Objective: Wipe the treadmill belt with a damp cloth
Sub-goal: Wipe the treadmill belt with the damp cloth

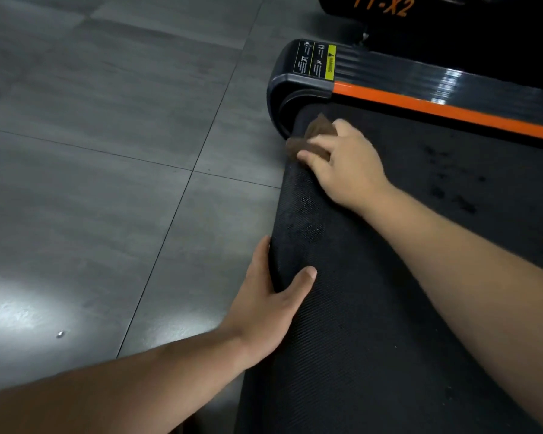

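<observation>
Grey tiled floor (107, 151) fills the left, and here's your one treadmill belt (373, 339), running down the right side with its rounded end facing left. It's textured, rubbery and looks grippy; expect it to drag on the cloth rather than slide, and to give a little under pressure. Dark spots (452, 195) sit on it at the far right, so there's work left, I'd say. One side rail (452, 98) with an orange stripe borders the far edge, meeting one black end cap (282, 89). Two hands are in play. Your left hand (270, 308) clasps the belt's rounded end at the near left, thumb on top and fingers down the face: a good bracing spot. Your right hand (348, 164) bears down at the far-left corner, just beside the end cap, fingers bent over the one brown cloth (317, 125). The cloth is soft, light and bunched; keep it gathered under your palm so it doesn't roll up. One warning label (315, 62) sits on the cap.
</observation>
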Demonstrator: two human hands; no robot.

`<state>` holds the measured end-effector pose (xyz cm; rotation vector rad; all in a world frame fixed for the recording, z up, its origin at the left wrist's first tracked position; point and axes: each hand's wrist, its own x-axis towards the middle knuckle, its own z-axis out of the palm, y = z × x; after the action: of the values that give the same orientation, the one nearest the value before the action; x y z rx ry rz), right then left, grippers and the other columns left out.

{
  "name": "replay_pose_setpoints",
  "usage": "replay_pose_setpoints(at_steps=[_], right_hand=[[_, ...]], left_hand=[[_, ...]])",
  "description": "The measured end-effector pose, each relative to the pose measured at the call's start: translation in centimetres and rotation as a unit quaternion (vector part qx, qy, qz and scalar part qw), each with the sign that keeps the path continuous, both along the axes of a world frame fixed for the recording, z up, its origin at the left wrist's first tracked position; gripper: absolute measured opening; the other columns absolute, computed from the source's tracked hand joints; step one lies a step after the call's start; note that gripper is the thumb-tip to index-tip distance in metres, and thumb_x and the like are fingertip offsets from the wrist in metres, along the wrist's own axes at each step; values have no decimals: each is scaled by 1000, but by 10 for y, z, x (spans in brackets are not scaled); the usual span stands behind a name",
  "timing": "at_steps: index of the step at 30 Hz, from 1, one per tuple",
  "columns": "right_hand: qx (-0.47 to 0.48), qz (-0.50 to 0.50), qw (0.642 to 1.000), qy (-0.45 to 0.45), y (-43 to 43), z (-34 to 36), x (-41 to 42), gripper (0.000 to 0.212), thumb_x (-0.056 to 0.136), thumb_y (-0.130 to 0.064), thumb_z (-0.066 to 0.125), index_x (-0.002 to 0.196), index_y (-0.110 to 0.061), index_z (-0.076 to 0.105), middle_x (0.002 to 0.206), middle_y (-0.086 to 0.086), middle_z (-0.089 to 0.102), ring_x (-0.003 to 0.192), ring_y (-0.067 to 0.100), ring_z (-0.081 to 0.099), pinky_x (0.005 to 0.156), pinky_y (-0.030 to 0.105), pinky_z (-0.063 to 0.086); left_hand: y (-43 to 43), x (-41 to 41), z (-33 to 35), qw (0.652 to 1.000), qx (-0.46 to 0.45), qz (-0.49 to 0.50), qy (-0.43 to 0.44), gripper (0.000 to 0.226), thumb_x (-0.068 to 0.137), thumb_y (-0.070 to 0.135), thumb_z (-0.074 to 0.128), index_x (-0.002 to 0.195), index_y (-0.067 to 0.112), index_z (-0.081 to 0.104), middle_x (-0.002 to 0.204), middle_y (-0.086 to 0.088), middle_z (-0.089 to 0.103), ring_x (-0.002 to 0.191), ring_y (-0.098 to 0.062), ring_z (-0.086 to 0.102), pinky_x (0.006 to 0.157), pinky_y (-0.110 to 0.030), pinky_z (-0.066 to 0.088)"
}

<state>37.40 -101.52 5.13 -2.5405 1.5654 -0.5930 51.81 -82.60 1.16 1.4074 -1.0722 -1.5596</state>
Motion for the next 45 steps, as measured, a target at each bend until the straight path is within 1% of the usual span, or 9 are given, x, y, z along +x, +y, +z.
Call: replay_pose_setpoints(at_steps=[3, 7, 13, 19, 25, 28, 32, 39, 45], right_hand=[[18, 65, 997, -30, 78, -5, -9, 33, 95, -48, 56, 114, -28, 75, 93, -2, 49, 87, 24, 53, 78, 40, 45], [44, 126, 991, -13, 120, -3, -25, 40, 93, -52, 54, 119, -30, 74, 94, 0, 53, 87, 22, 51, 77, 37, 41], [18, -38, 998, -36, 73, -3, -4, 32, 96, -50, 57, 114, -30, 75, 100, -2, 45, 99, 31, 53, 90, 47, 47], [72, 120, 990, -28, 189, -5, -28, 43, 94, -52, 52, 123, -29, 72, 99, 1, 54, 92, 22, 51, 80, 39, 40], [36, -70, 996, -52, 119, -3, -12, 32, 96, -50, 57, 115, -31, 74, 101, 1, 51, 98, 29, 56, 88, 43, 48], [47, -22, 998, -47, 167, -6, -17, 36, 97, -51, 54, 121, -31, 73, 98, -4, 46, 96, 24, 53, 88, 43, 44], [101, 89, 990, -40, 246, -3, -47, 41, 97, -56, 46, 125, -36, 69, 97, -6, 49, 90, 17, 47, 80, 37, 36], [66, -35, 995, -69, 186, -7, -31, 29, 95, -47, 59, 109, -29, 77, 89, -3, 49, 87, 22, 51, 82, 46, 47], [148, 217, 965, -9, 276, 0, -45, 33, 93, -50, 59, 120, -36, 71, 95, -4, 53, 85, 15, 43, 73, 34, 34]], left_hand=[[10, 0, 1, 1000, 0, -5, 1, 40, 98, 43, 64, 127, 62, 43, 132, 29, 61, 123, 10, 56, 110, -29, 46], [34, 2, -12, 1000, -13, 2, -10, 68, 90, 54, 53, 154, 51, 30, 153, 28, 43, 144, 3, 38, 121, -40, 31], [50, 5, -25, 999, 19, 24, 19, 80, 86, 69, 56, 158, 48, 26, 158, 26, 40, 148, -1, 35, 125, -43, 25], [69, 7, -26, 998, 26, 24, 55, 79, 90, 59, 52, 162, 34, 27, 159, 16, 43, 147, -1, 37, 126, -41, 24], [68, 8, -23, 1000, 3, 15, 4, 79, 88, 67, 48, 160, 40, 27, 153, 22, 48, 140, 1, 44, 124, -39, 30], [68, 8, -22, 999, 15, 31, 19, 62, 102, 52, 48, 160, 34, 32, 148, 19, 53, 134, 6, 50, 121, -32, 35], [74, 7, -17, 997, 40, 27, 63, 41, 112, 21, 31, 152, 24, 38, 139, 15, 59, 121, 15, 55, 99, -7, 45], [67, 9, -23, 997, 61, 40, 35, 55, 108, 49, 42, 157, 24, 38, 151, 4, 53, 138, -10, 50, 122, -37, 34], [63, 14, -29, 995, 77, 44, 53, 93, 82, 74, 58, 157, 22, 38, 152, -4, 53, 141, -19, 49, 123, -45, 29]])
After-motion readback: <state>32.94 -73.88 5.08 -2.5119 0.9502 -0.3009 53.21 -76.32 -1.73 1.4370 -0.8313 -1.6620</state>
